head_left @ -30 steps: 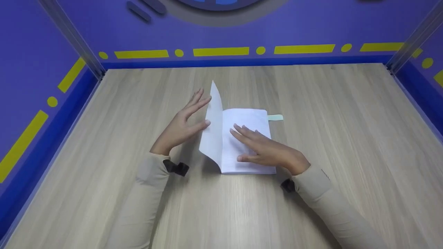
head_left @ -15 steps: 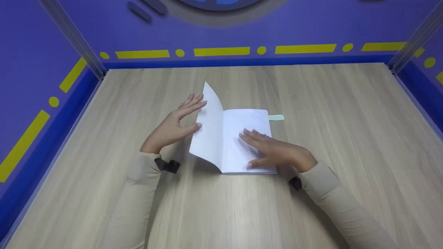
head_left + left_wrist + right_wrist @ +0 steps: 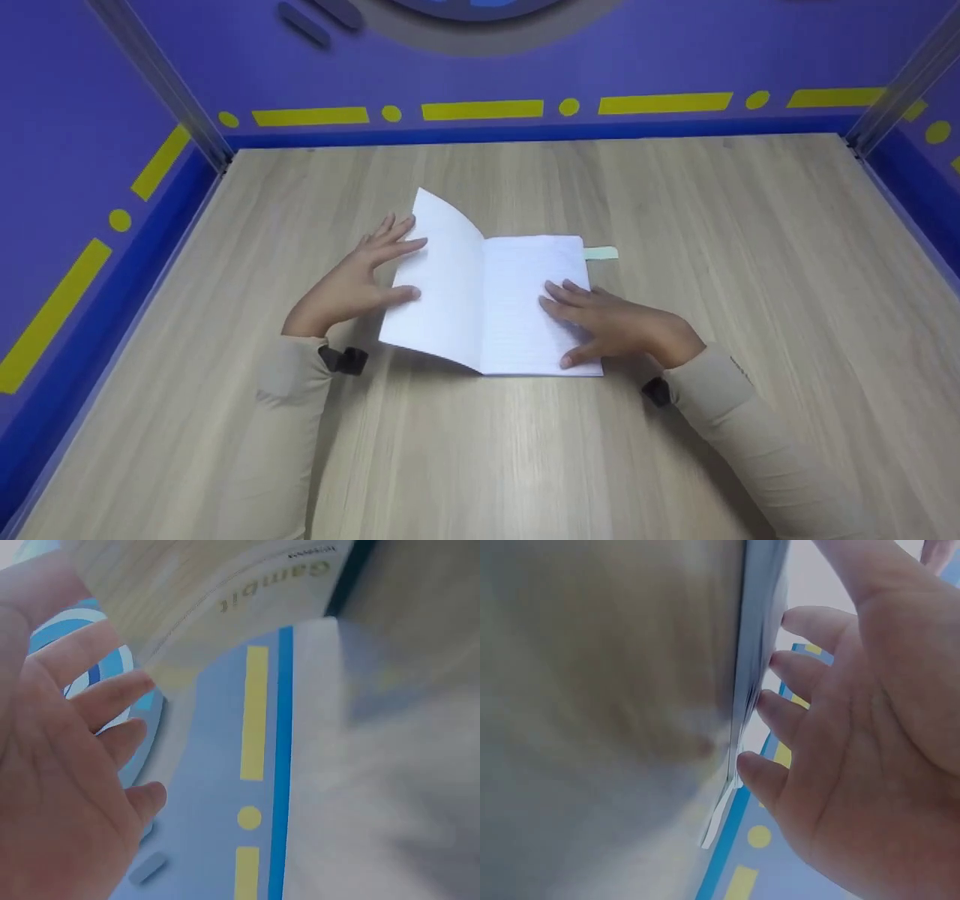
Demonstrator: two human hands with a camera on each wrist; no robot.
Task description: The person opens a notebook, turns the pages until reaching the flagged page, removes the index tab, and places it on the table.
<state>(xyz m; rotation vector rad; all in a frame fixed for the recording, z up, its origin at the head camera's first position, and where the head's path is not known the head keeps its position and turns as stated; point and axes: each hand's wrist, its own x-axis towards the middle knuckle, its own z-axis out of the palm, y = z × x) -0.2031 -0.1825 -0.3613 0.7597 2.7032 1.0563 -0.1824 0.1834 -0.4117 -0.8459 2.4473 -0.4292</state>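
A notebook with white lined pages lies open in the middle of the table. Its left part stands raised at a slant, curving up from the fold. My left hand touches this leaf's outer edge, fingers spread and thumb over its inner face. From below, the left wrist view shows the pale cover with printed lettering, the fingers of the left hand beside its edge. My right hand rests its spread fingertips on the right page near the outer edge. In the right wrist view, those fingers meet the page.
A pale green tab sticks out from the notebook's upper right side. The wooden table is bordered by blue-purple walls with yellow markings at the back and both sides. Small black cameras sit on both wrists.
The raised leaf has tilted farther left and down, the left hand moving left with it. Across the right page, the right hand has slid right toward the outer edge.
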